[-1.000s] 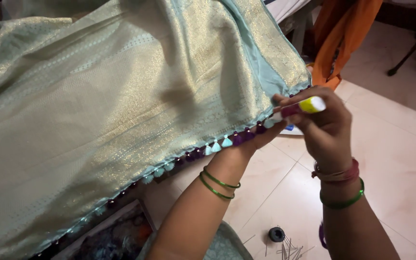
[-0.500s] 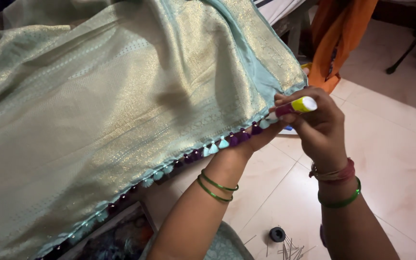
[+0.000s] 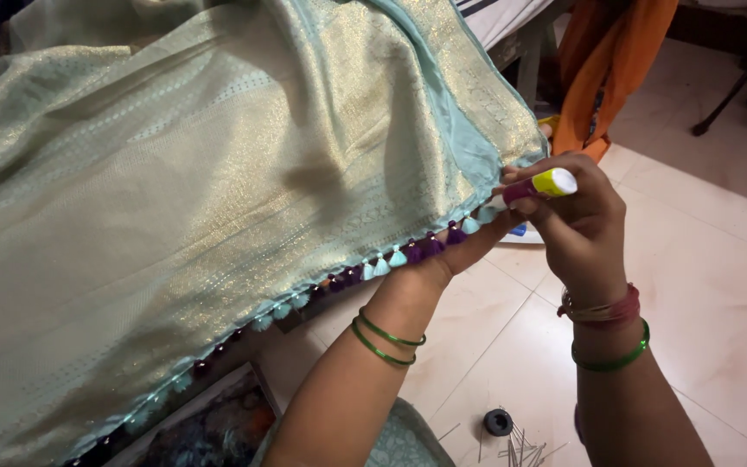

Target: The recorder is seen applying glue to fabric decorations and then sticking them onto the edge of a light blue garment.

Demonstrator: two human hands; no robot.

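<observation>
Pale green and gold fabric (image 3: 218,199): draped wide, edged below with a row of purple and mint tassels (image 3: 391,258).
Left hand (image 3: 469,246): under the fabric's tasselled edge, fingers mostly hidden; grip cannot be told.
Right hand (image 3: 577,220): just right of the fabric's corner, closed around a yellow-tipped tool (image 3: 546,183).
Black spool (image 3: 498,422): on floor tiles (image 3: 719,294), well below the fabric.

Right hand (image 3: 583,227) grips yellow-pink tool (image 3: 545,184) at fabric (image 3: 218,199) edge; left hand (image 3: 469,246) under tassels (image 3: 391,258); black spool (image 3: 498,422) on floor (image 3: 719,294).
</observation>
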